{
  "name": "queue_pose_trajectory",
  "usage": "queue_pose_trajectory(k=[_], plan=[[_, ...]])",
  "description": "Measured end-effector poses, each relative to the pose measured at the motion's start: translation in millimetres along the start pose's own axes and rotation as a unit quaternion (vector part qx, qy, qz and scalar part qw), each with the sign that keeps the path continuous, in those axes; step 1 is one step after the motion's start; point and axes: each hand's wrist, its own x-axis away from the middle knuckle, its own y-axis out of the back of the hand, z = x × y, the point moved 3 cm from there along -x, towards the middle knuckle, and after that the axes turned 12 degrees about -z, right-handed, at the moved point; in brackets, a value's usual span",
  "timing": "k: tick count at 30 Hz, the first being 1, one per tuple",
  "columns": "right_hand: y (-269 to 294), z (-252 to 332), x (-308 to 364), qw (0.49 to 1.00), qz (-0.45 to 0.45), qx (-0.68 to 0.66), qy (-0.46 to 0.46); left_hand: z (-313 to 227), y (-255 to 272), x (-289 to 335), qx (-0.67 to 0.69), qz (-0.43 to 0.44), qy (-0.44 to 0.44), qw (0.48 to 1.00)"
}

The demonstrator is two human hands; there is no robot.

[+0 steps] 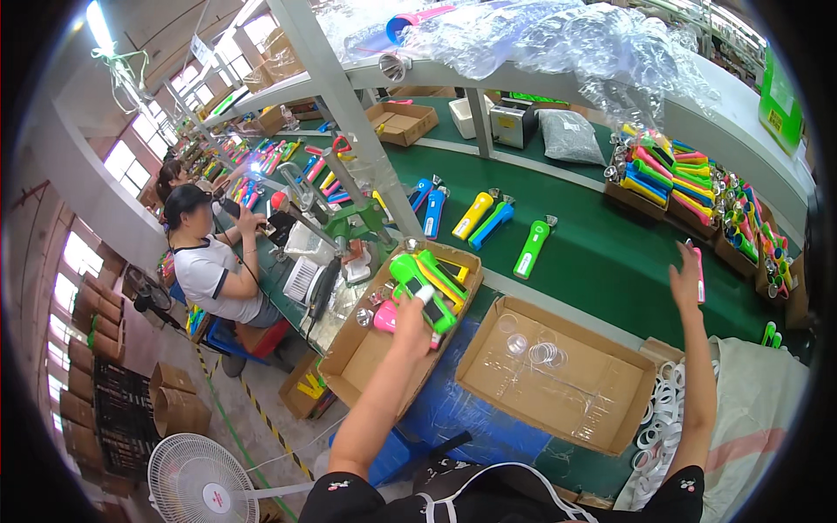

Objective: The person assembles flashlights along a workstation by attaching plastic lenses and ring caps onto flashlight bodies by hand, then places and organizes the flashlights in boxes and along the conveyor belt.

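Note:
My left hand [408, 324] is closed around a green flashlight [436, 312] with a dark panel, over the left cardboard box [350, 370]. A white wrap shows on one of its fingers. Yellow, green and pink flashlights lie in that box, among them a pink one [385, 315] beside my hand. Farther right, my right hand [684, 272] reaches over the green conveyor belt [602, 283], fingers apart. Right beside its fingers is a pink flashlight [700, 277]; whether they touch it I cannot tell. A green flashlight [532, 250] lies on the belt between my hands.
A shallow cardboard box [558, 383] holds clear rings. White rings [660, 410] lie in a heap beside my right forearm. Boxes of colourful flashlights [667, 179] stand at the far right. A metal post [353, 109] rises behind the left box. A co-worker [214, 261] sits at left, near a fan [200, 484].

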Motion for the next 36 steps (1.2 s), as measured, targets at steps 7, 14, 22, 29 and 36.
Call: queue_pose_trajectory(k=[7,14,22,29,36], plan=[[-32.9,-143.2,50.3,0.945,0.045,0.253,-0.203,31.7,-10.6,-155.1,-0.076,-0.174,-0.102,0.976],[-38.3,-188.3,73.1,0.924,0.108,0.268,-0.249,27.1,-17.4,-146.0,-0.146,-0.282,-0.038,0.948],[-43.5,-82.0,42.2,0.955,0.067,-0.171,-0.233,-12.7,2.0,-96.8,-0.61,-0.065,-0.482,0.626],[-16.2,259.9,54.6,0.863,0.297,-0.405,-0.052,-56.8,107.2,-5.6,-0.573,-0.188,-0.477,0.64],[-64.0,455.7,154.8,0.848,0.334,-0.366,0.187,-14.2,174.5,66.9,-0.541,-0.227,-0.472,0.659]])
